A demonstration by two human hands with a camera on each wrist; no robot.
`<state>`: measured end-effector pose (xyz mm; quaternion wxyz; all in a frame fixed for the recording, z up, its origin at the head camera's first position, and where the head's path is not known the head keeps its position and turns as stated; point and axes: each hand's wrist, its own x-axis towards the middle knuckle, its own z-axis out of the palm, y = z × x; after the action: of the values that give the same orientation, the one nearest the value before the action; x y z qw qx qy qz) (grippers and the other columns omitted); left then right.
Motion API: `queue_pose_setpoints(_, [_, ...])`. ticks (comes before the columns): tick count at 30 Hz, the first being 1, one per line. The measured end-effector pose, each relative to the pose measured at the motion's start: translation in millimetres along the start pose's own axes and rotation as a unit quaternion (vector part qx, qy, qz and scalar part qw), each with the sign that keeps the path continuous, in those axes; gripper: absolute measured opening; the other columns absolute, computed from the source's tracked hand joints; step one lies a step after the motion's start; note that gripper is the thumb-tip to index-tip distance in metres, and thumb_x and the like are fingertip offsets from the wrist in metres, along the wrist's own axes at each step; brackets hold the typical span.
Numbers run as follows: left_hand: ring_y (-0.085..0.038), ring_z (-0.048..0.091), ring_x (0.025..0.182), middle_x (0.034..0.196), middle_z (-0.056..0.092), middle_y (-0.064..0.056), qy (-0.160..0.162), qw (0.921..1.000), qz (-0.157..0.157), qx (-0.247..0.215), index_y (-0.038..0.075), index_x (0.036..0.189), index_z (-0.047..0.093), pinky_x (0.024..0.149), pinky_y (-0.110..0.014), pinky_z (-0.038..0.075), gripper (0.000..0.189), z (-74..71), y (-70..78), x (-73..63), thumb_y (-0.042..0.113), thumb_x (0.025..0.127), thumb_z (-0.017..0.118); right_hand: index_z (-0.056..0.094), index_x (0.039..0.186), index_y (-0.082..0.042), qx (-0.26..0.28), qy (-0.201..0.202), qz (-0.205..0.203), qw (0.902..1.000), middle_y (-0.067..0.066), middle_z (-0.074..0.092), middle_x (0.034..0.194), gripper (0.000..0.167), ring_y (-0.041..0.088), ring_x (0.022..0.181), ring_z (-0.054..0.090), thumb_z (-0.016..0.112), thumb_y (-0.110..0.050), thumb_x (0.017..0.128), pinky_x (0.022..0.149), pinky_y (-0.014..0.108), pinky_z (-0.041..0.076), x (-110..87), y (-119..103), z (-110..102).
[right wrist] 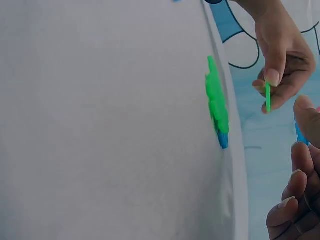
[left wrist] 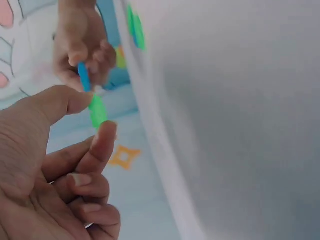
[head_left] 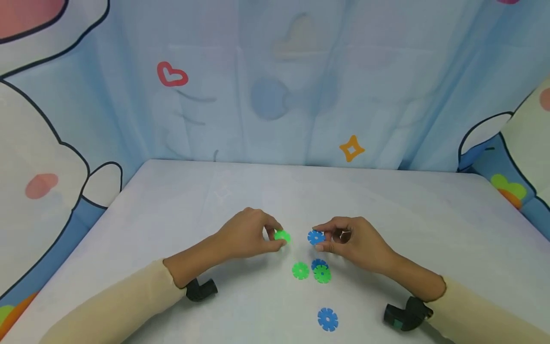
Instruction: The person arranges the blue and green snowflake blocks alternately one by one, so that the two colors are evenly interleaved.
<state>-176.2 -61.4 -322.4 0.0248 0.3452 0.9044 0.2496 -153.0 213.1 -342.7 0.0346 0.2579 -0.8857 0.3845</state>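
Green disc (head_left: 282, 236) pinched by thumb and finger of my left hand (head_left: 248, 235), blue disc (head_left: 316, 237) likewise in my right hand (head_left: 360, 244), both over the table (head_left: 193, 196) in head view, nearly edge-on from left wrist, loose discs (right wrist: 217, 95) lying there from right wrist.

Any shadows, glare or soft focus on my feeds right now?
Head: fairly even light, soft shadows on the white tabletop, no strong glare; left wrist: broad grey shading across the tabletop, with the right hand beyond the green notched disc looking soft; right wrist: dim and grey, the left hand fairly clear.
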Motion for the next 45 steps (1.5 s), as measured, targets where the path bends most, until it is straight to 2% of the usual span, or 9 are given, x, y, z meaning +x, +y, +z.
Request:
queue_pose_setpoints(5, [-0.002,0.056,0.058,0.072,0.071,0.010,0.010,0.9995,-0.028,0.005,0.009,0.105,0.077,0.054,-0.021,0.045,0.030,0.5,-17.5,5.4,0.032,0.085,0.075,0.076,0.108,-0.020,0.015,-0.002,0.012,0.9998,-0.008,0.061,0.074,0.032,0.010,0.065,0.054,0.081,-0.034,0.080,0.058,0.022,0.045,14.2,4.3,8.9])
queue_pose_setpoints(11, [-0.003,0.058,0.062,0.073,0.071,0.008,-0.009,0.9995,-0.031,-0.002,0.009,0.103,0.078,0.056,-0.022,0.046,0.028,-0.2,-30.9,11.7,0.030,0.086,0.074,0.076,0.109,-0.019,0.037,-0.012,0.027,0.9989,-0.006,0.062,0.075,0.033,0.012,0.065,0.056,0.082,-0.033,0.080,0.054,0.023,0.045,32.7,4.3,19.9])
queue_pose_setpoints(17, [-0.004,0.057,0.063,0.073,0.069,0.009,-0.035,0.9985,-0.041,-0.007,0.008,0.101,0.078,0.059,-0.021,0.046,0.026,-0.7,-40.2,13.7,0.028,0.084,0.076,0.074,0.113,-0.012,0.034,-0.048,0.028,0.9979,-0.004,0.063,0.077,0.036,0.011,0.069,0.057,0.081,-0.030,0.082,0.057,0.021,0.045,49.1,7.3,28.6])
queue_pose_setpoints(22, [-0.005,0.056,0.065,0.074,0.069,0.008,-0.043,0.9981,-0.043,-0.008,0.007,0.104,0.077,0.059,-0.021,0.045,0.028,-2.3,-42.4,14.2,0.026,0.083,0.079,0.075,0.113,-0.011,0.013,-0.073,0.035,0.9966,-0.007,0.065,0.075,0.036,0.009,0.066,0.054,0.082,-0.025,0.081,0.058,0.020,0.043,55.9,7.6,32.3])
queue_pose_setpoints(27, [-0.006,0.060,0.075,0.087,0.076,0.002,-0.046,0.9974,-0.054,-0.008,0.007,0.107,0.077,0.064,-0.022,0.047,0.032,-4.5,-41.7,13.6,0.027,0.082,0.081,0.074,0.115,-0.010,-0.001,-0.088,0.038,0.9954,-0.007,0.070,0.080,0.039,0.007,0.066,0.054,0.082,-0.025,0.081,0.058,0.020,0.043,60.8,5.3,35.5])
queue_pose_setpoints(33, [-0.008,0.065,0.086,0.100,0.077,-0.002,-0.050,0.9960,-0.073,-0.012,0.008,0.108,0.077,0.071,-0.023,0.050,0.032,-4.2,-40.5,13.1,0.024,0.080,0.082,0.070,0.122,-0.007,-0.016,-0.108,0.032,0.9935,0.004,0.075,0.109,0.036,0.008,0.091,0.065,0.074,-0.018,0.088,0.071,0.019,0.048,60.9,3.3,37.3])
queue_pose_setpoints(36, [-0.009,0.066,0.087,0.104,0.077,-0.002,-0.055,0.9950,-0.083,-0.015,0.009,0.109,0.076,0.071,-0.024,0.051,0.032,-3.3,-40.2,12.3,0.022,0.080,0.081,0.070,0.122,-0.007,-0.018,-0.113,0.034,0.9929,0.006,0.073,0.115,0.033,0.010,0.101,0.066,0.071,-0.016,0.090,0.076,0.019,0.049,60.1,2.8,38.1])
queue_pose_setpoints(40, [-0.010,0.067,0.091,0.107,0.076,-0.002,-0.057,0.9946,-0.085,-0.012,0.009,0.111,0.076,0.073,-0.024,0.051,0.032,-2.4,-40.1,11.3,0.020,0.081,0.080,0.072,0.118,-0.009,-0.017,-0.111,0.030,0.9933,0.004,0.074,0.112,0.031,0.009,0.092,0.065,0.074,-0.018,0.088,0.071,0.019,0.049,59.8,2.1,38.7])
queue_pose_setpoints(45, [-0.011,0.067,0.093,0.106,0.076,-0.002,-0.061,0.9945,-0.085,-0.006,0.009,0.112,0.075,0.074,-0.025,0.051,0.032,-3.5,-39.7,10.4,0.018,0.082,0.080,0.075,0.114,-0.012,-0.030,-0.107,0.021,0.9936,-0.004,0.075,0.100,0.031,0.005,0.077,0.058,0.077,-0.023,0.085,0.064,0.020,0.046,60.7,2.6,39.5])
